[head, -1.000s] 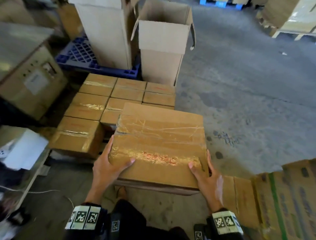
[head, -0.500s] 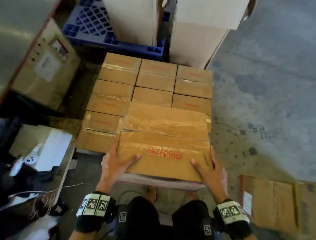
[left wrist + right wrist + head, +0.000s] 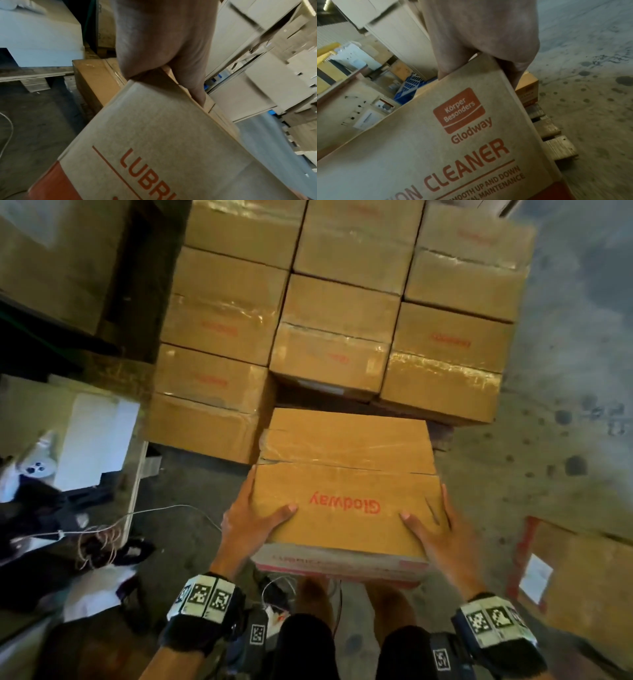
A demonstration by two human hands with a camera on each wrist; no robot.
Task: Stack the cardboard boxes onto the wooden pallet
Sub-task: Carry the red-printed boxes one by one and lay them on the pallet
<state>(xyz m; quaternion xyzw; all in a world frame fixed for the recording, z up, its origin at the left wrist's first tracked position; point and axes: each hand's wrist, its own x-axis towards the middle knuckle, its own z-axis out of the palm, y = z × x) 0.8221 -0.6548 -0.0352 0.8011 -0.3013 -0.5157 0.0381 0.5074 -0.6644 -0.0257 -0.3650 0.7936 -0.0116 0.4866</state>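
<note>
I carry a taped cardboard box with red "Glodway" print between both hands, low and just in front of the stacked boxes. My left hand grips its near left corner, thumb on the top face. My right hand grips the near right corner the same way. The stacked boxes stand in three rows on the wooden pallet, whose slats show at the right. A gap lies in front of the middle row, right behind the carried box.
A large carton stands at the far left. White sheets and loose clutter with a cord lie on the left floor. Another printed carton lies at the right. Stained concrete floor stretches to the right of the pallet.
The view has tilted down and closed in on the pallet. The carried box has come lower and nearer to the front of the stack. Both hands keep the same hold.
</note>
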